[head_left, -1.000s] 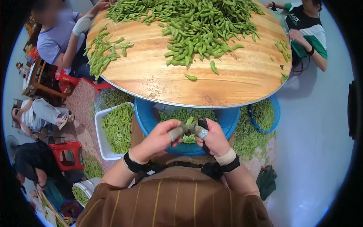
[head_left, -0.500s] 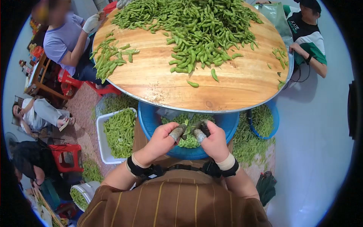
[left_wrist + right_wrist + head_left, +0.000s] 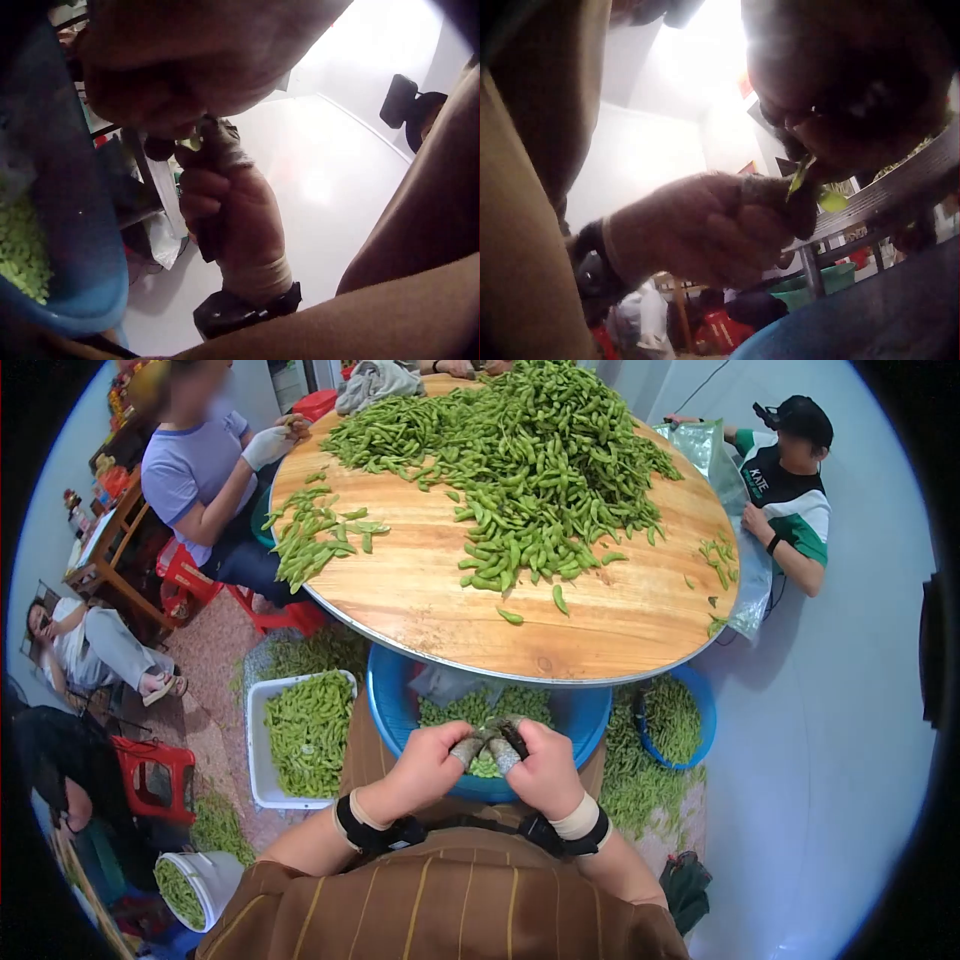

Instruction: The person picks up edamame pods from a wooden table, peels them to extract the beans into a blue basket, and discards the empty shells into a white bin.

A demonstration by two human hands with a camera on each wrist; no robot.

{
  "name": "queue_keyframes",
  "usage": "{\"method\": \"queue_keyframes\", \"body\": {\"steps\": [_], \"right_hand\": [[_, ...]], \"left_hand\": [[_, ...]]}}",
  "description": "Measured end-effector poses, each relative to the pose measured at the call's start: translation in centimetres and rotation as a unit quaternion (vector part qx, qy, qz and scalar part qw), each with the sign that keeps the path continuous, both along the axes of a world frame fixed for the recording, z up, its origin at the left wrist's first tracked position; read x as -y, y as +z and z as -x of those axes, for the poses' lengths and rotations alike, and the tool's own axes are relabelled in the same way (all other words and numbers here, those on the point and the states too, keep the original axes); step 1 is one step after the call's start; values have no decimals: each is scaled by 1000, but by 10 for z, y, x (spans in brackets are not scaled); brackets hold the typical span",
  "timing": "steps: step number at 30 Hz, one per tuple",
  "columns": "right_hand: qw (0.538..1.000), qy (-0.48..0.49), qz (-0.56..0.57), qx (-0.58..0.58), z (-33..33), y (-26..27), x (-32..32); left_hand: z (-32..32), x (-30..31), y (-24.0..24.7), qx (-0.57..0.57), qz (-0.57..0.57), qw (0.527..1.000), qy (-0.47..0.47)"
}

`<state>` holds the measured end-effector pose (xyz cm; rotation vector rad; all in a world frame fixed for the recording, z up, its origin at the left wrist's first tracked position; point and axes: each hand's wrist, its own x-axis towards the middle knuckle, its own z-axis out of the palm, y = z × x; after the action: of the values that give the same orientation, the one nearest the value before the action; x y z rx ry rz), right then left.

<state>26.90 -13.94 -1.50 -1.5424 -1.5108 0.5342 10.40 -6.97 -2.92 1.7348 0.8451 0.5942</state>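
My two hands meet over a blue basin (image 3: 392, 705) of shelled green beans. My left hand (image 3: 428, 765) and right hand (image 3: 545, 765) both wear taped finger guards and pinch one green soybean pod (image 3: 804, 184) between thumbs and forefingers. In the left wrist view the right hand (image 3: 229, 217) is seen from below, with the pod (image 3: 194, 141) barely showing at its fingertips. In the right wrist view the left hand (image 3: 705, 225) curls toward the pod. A big heap of pods (image 3: 530, 460) lies on the round wooden table (image 3: 420, 595) ahead.
A white tub (image 3: 262, 700) of pods stands on the floor at left, a second blue basin (image 3: 705, 710) at right, a white bucket (image 3: 205, 875) lower left. People sit round the table: one at left (image 3: 195, 470), one at right (image 3: 790, 490). Red stools (image 3: 150, 775) stand left.
My hands have dropped lower and closer to my body, still together on the pod. The head view has tilted up, so more of the table and heap shows.
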Motion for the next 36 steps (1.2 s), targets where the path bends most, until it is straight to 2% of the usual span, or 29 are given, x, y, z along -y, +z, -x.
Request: {"method": "queue_keyframes", "body": {"steps": [1,3,4,5,6,7,10,11,12,13,14,16,18,20,21,22,23,24,25,26,27,29,32,36], "right_hand": [[1000,-1,-3,0,0,-2,2],[989,-4,73,-126,-2,-5,4],[990,-6,67,-126,-6,-5,4],[960,8,109,-259,-8,-6,6],[909,23,152,-388,-9,-9,10],[900,20,142,-413,-9,-9,10],[925,-21,117,-362,-14,-1,11],[924,-20,116,-365,-13,-4,12],[968,-5,26,-249,-9,-10,12],[990,9,-65,-126,-6,-12,12],[989,10,-66,-129,-2,-12,16],[992,92,-66,60,5,-9,27],[993,99,-50,35,9,-11,33],[996,25,-83,-38,10,-7,38],[995,23,-88,-37,8,-8,37],[996,-4,-89,-24,5,-11,37],[995,-32,-92,-10,3,-11,36],[995,-33,-95,-7,3,-10,38],[993,-16,-44,-109,3,-10,40],[978,1,10,-209,3,-9,41],[978,2,8,-206,5,-8,41],[930,11,14,-367,10,-4,43],[932,-26,18,-360,12,14,39],[939,12,72,-336,0,4,35]], "left_hand": [[-1,1,2,-12,5,1000,-9],[-3,3,7,-33,21,999,-28],[-6,3,9,-33,16,999,-30],[-7,4,10,-24,23,999,-36],[-7,8,11,-16,33,998,-41],[-9,8,13,-15,30,999,-40],[-12,5,15,-38,65,997,7],[-12,6,11,26,169,984,39],[-13,6,9,90,269,956,71],[-16,10,17,103,306,943,74],[-16,11,11,101,305,944,75],[-16,13,-6,150,407,899,60],[-7,14,-6,139,434,890,30],[1,14,-3,120,488,864,-34],[-1,18,1,84,432,898,-7],[-3,22,6,83,429,899,-10],[-4,25,11,18,245,969,-22],[-4,27,18,-46,50,997,-30],[-3,31,29,-54,-38,997,-30],[-3,33,34,-51,-41,997,-29],[-2,34,37,-44,-96,993,-48],[-1,38,43,-42,-162,984,-57],[-5,38,46,-46,-197,978,-44],[-6,35,36,-63,-252,964,-53]]}}
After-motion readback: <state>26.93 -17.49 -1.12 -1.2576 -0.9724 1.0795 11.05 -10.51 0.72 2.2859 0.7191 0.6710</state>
